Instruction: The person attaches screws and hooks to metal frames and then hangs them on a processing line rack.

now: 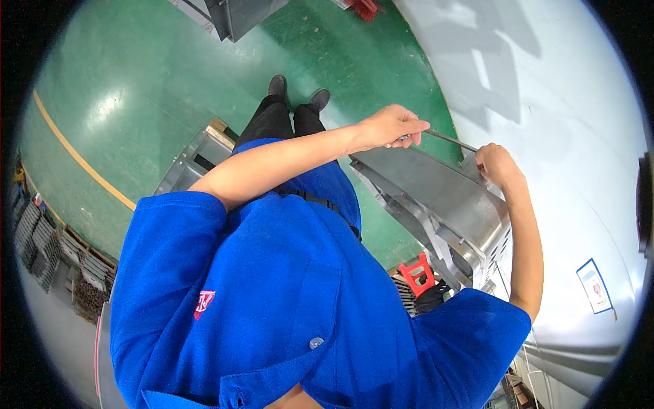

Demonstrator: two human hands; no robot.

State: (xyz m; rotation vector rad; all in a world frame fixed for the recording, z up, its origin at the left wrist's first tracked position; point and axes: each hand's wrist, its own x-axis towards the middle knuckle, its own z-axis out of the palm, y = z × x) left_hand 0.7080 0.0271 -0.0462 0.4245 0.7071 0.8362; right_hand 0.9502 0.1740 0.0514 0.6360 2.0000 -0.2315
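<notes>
Clamping a thin rod (450,140) are the left hand (394,127) and right hand (499,165).

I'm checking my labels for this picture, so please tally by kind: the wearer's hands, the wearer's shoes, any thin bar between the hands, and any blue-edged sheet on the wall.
Left hand and right hand: 2
Left shoe and right shoe: 2
Thin dark bar: 1
Blue-edged sheet: 1
Total: 6
</notes>
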